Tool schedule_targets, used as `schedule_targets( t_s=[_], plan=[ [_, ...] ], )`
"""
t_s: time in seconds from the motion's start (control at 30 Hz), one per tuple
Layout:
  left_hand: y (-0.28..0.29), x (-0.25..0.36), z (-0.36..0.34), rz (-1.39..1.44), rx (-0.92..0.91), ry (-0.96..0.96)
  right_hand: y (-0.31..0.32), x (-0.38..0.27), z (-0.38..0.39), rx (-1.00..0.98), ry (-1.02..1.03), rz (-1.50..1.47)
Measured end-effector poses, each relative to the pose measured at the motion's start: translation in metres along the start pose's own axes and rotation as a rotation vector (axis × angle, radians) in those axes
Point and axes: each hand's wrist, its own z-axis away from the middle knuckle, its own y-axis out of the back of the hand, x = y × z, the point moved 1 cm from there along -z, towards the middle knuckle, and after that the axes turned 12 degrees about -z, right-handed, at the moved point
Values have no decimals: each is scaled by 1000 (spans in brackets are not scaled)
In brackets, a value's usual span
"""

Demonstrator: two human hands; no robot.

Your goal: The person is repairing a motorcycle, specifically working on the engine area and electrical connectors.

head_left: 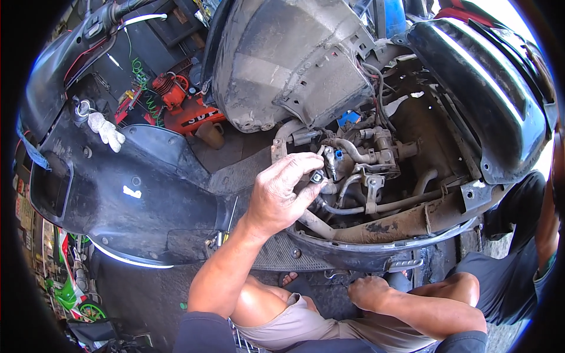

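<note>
My left hand [282, 187] reaches over the opened body of a scooter. Its thumb and fingers pinch a small black connector [318, 176] with a light-coloured middle. Just beyond my fingertips are the metal pipes and hoses of the engine bay [353, 154], along with a small blue-centred plug [338, 155]. Low in the picture, my right hand [368, 293] is closed beside my right knee, below the scooter's side. Its fingers curl out of sight, so whatever it holds, if anything, is hidden.
A dusty storage bin [288, 65] stands tipped up behind the engine bay. Along the near side runs a rusty frame tube [406, 220]. A screwdriver [226, 226] leans at the footboard. Another person's arm [546, 235] shows at the right. A red compressor [188, 115] sits beyond.
</note>
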Motion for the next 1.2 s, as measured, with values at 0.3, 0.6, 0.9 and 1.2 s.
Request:
schedule_targets(
  t_s=[0.3, 0.6, 0.9, 1.2],
  plan=[
    [1, 1, -2, -31, -21, -12, 11, -1, -2, -63, -171, -96],
    [0, 3, -4, -26, -18, -29, 2, 0, 2, -43, -45, -52],
    [1, 2, -3, 22, -37, 10, 18, -15, 4, -84, -21, -129],
    [-4, 0, 0, 122, -33, 104, 16, -13, 13, -103, -11, -72]
  ],
)
